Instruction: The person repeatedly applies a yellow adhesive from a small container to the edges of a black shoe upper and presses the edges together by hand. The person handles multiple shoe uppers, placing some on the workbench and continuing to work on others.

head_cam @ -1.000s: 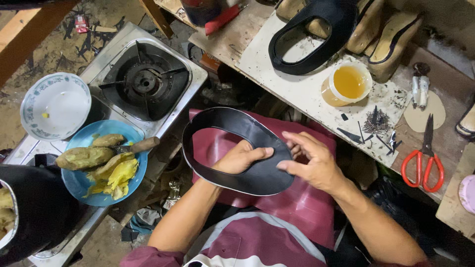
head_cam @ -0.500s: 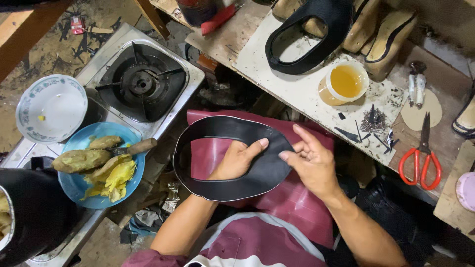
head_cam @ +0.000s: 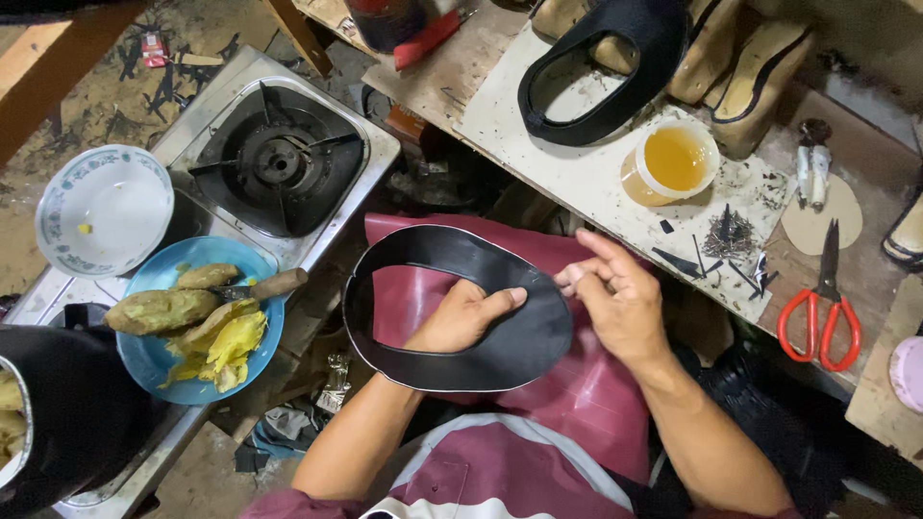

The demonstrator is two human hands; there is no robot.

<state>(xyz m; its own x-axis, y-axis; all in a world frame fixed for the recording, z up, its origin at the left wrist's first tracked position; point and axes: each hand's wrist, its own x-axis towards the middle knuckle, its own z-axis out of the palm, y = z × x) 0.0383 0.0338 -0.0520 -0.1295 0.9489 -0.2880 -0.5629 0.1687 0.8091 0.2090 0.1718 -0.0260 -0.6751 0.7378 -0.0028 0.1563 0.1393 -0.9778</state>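
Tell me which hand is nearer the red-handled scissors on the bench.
Right. The right hand pinches the edge of the black leather piece, left of the scissors. The left hand lies farther left, through the piece's opening.

The left hand (head_cam: 461,317) hides its fingers under the black leather piece (head_cam: 500,336).
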